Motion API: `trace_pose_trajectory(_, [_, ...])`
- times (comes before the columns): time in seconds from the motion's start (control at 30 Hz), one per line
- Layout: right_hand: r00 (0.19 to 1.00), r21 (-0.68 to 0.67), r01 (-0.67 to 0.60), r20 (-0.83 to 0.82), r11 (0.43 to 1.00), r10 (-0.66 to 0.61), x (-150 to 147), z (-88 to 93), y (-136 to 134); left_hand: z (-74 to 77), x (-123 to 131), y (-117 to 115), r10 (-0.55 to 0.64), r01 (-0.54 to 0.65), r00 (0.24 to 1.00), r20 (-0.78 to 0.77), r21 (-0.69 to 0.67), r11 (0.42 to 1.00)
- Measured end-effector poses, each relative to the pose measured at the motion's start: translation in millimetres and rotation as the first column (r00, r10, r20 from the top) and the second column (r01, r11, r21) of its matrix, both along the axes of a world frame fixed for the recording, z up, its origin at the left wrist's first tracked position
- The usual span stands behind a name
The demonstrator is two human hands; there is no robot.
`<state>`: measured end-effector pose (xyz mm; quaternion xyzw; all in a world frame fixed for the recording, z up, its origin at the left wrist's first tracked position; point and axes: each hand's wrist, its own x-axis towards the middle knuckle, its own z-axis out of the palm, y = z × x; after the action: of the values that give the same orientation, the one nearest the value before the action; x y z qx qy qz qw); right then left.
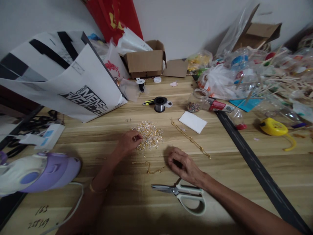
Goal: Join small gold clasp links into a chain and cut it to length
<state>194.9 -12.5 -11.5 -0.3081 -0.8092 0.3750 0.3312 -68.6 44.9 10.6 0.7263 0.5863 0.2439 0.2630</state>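
Observation:
A heap of small gold and clear beads or findings (149,134) lies in the middle of the wooden table. My left hand (128,143) is at the heap's left edge, thumb and fingertips pinched together; whatever is between them is too small to make out. My right hand (183,164) rests to the right with its fingers curled in a pinch. A thin gold chain (154,171) runs along the table into those fingertips. Another beaded gold chain (192,139) lies stretched out beyond my right hand. Scissors with pale handles (182,192) lie just below my right hand.
Beyond the heap are a wire spool (159,104), a yellow cutter (148,102), a white card (192,122) and a bead jar (197,101). A paper bag (90,85) and purple-white appliance (51,173) stand left. A yellow tape measure (274,126) and plastic clutter fill the right.

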Motion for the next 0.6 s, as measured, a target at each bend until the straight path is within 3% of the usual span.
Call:
trace_pose_trajectory(0.17, [1.0,0.001,-0.007,0.006,1.0,0.007,0.8,0.7,-0.1,7.5,3.9,-1.4,0.082,-0.066,0.985,0.154,-0.109,0.992])
trace_pose_trajectory(0.37, [1.0,0.006,-0.01,0.007,1.0,0.01,1.4,-0.5,0.4,5.0,2.1,-0.9,0.093,-0.074,0.97,0.226,-0.093,0.993])
trace_pose_trajectory(0.47, [1.0,0.004,-0.015,0.008,1.0,0.015,1.6,-1.2,0.7,2.3,0.6,-0.3,0.09,-0.052,0.933,0.349,-0.116,0.992])
trace_pose_trajectory(0.6, [1.0,0.006,-0.013,0.005,1.0,0.013,1.5,-0.9,0.7,2.5,2.1,0.0,0.182,-0.091,0.857,0.482,-0.206,0.974])
